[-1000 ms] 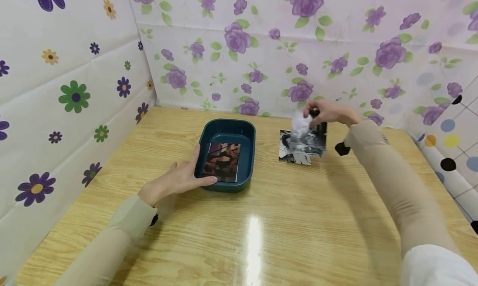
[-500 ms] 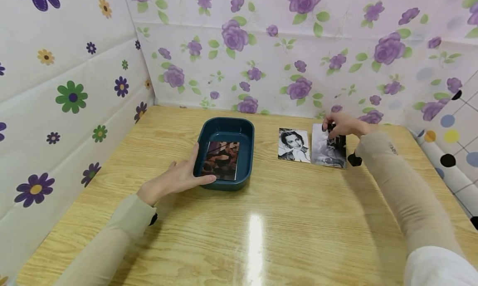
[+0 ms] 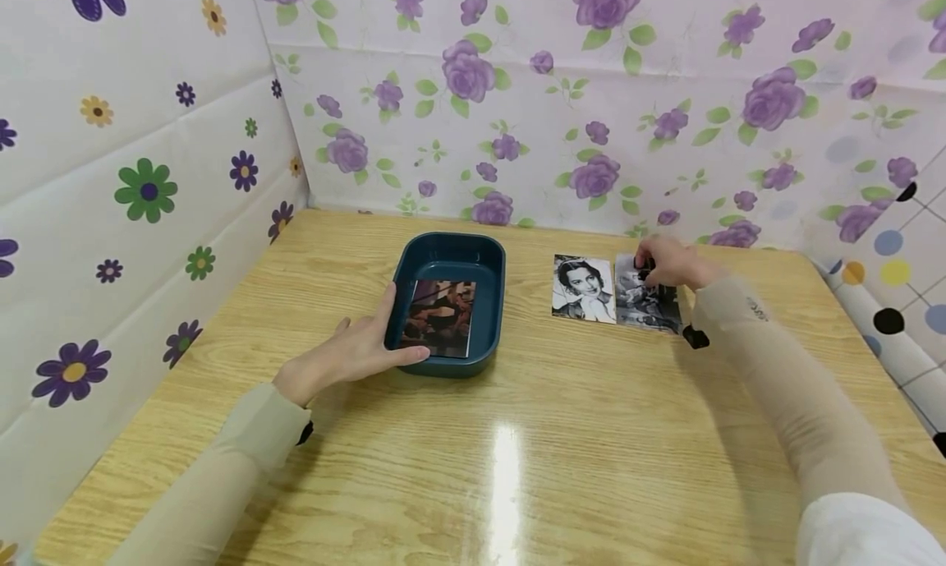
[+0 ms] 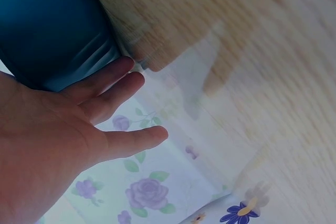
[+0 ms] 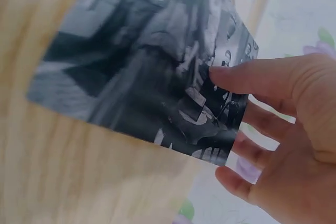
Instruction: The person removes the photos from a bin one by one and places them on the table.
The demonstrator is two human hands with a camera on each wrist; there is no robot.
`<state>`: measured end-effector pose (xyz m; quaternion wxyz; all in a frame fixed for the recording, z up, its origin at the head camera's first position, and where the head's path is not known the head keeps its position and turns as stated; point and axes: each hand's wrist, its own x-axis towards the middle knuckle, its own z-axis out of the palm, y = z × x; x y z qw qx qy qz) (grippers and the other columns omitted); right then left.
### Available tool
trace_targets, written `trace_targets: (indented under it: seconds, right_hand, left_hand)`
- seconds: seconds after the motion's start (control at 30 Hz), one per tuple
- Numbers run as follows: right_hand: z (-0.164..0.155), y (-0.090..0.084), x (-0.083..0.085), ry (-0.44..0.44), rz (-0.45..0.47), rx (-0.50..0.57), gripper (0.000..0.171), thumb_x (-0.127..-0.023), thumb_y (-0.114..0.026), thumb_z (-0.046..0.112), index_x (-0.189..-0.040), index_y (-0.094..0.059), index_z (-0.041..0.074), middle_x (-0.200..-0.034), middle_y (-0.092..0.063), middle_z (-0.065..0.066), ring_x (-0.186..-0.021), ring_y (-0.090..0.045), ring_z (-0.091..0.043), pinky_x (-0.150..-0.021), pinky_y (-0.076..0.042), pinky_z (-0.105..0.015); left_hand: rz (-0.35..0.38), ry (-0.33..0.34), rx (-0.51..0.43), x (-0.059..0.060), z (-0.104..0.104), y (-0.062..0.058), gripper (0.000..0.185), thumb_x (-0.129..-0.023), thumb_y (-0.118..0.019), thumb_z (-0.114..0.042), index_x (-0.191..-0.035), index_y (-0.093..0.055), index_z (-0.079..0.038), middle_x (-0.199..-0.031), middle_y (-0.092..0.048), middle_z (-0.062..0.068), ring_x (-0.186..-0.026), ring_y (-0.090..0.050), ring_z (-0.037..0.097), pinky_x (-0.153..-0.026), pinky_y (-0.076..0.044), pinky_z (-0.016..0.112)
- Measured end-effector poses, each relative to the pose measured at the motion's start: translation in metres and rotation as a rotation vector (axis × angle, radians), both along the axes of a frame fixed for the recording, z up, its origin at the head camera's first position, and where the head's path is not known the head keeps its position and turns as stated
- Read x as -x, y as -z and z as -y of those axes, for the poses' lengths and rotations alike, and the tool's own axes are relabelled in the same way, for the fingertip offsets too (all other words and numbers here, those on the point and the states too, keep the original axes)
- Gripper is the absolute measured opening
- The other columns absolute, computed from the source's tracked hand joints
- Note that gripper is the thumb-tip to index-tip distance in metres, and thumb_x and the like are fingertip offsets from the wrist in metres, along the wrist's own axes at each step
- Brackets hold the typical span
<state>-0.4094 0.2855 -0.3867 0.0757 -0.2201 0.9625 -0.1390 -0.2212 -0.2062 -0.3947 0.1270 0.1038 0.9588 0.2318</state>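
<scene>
No readable writing or labels anywhere. Three photos: one dark colour photo (image 3: pixel 438 318) in the teal tray (image 3: pixel 451 254), two black-and-white on the table (image 3: pixel 517 434). Right hand (image 3: pixel 665 264) pinches the blurry photo (image 3: pixel 645 301) by its far edge (thumb on top, fingers under), just beside the portrait (image 3: pixel 582 288). Left hand (image 3: pixel 347 354) lies flat, fingers straight, against the tray's near left corner.

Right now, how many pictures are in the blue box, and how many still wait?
One photo already lies in the blue tray, which the left hand steadies. The right hand pinches a black-and-white photo. A portrait photo lies beside it on the table.
</scene>
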Motion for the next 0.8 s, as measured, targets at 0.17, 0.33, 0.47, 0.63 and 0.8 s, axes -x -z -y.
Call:
trace_targets:
  seconds: [0.17,0.33,0.47,0.63,0.8]
  right_hand:
    - [0.002,0.002,-0.006,0.043,-0.058,-0.090,0.028,-0.073,-0.074,0.004,-0.096,-0.057,0.002,-0.102,-0.059,-0.019,-0.098,-0.050,-0.040,-0.091,-0.027,-0.070]
    - [0.019,-0.007,-0.007,-0.004,-0.119,-0.073,0.027,-0.078,-0.073,0.007,-0.100,-0.059,-0.002,-0.102,-0.062,-0.021,-0.097,-0.056,-0.039,-0.088,-0.043,-0.059]
    - [0.059,-0.022,-0.009,-0.046,-0.070,0.174,0.019,-0.082,-0.070,0.004,-0.096,-0.059,-0.004,-0.091,-0.062,-0.018,-0.083,-0.059,-0.028,-0.076,-0.052,-0.038]
    - [0.129,-0.040,-0.016,-0.153,-0.038,0.361,0.013,-0.083,-0.072,0.005,-0.089,-0.061,0.002,-0.083,-0.063,-0.010,-0.075,-0.057,-0.018,-0.068,-0.048,-0.025]
    - [0.194,-0.045,-0.022,-0.351,-0.035,0.394,0.011,-0.084,-0.074,0.009,-0.086,-0.064,0.004,-0.081,-0.067,-0.010,-0.074,-0.061,-0.018,-0.069,-0.049,-0.027]
  left_hand:
    - [0.005,0.003,-0.001,0.000,0.000,0.000,0.121,-0.079,-0.052,-0.079,-0.152,0.022,-0.017,-0.151,-0.037,0.024,-0.139,-0.038,0.042,-0.109,-0.005,0.074]
    - [0.005,0.008,-0.003,0.000,0.000,-0.001,0.120,-0.079,-0.052,-0.078,-0.152,0.023,-0.018,-0.151,-0.036,0.024,-0.139,-0.038,0.043,-0.109,-0.005,0.074]
    - [-0.002,0.011,-0.008,0.000,0.000,-0.001,0.121,-0.079,-0.053,-0.077,-0.152,0.022,-0.017,-0.151,-0.038,0.024,-0.138,-0.039,0.042,-0.109,-0.006,0.074]
    - [-0.006,0.005,-0.012,0.000,0.000,0.000,0.121,-0.079,-0.053,-0.077,-0.153,0.022,-0.017,-0.151,-0.037,0.024,-0.139,-0.038,0.042,-0.110,-0.006,0.074]
    - [0.002,0.001,-0.007,0.000,0.000,-0.001,0.121,-0.079,-0.053,-0.078,-0.153,0.022,-0.017,-0.152,-0.036,0.024,-0.139,-0.038,0.042,-0.111,-0.005,0.073]
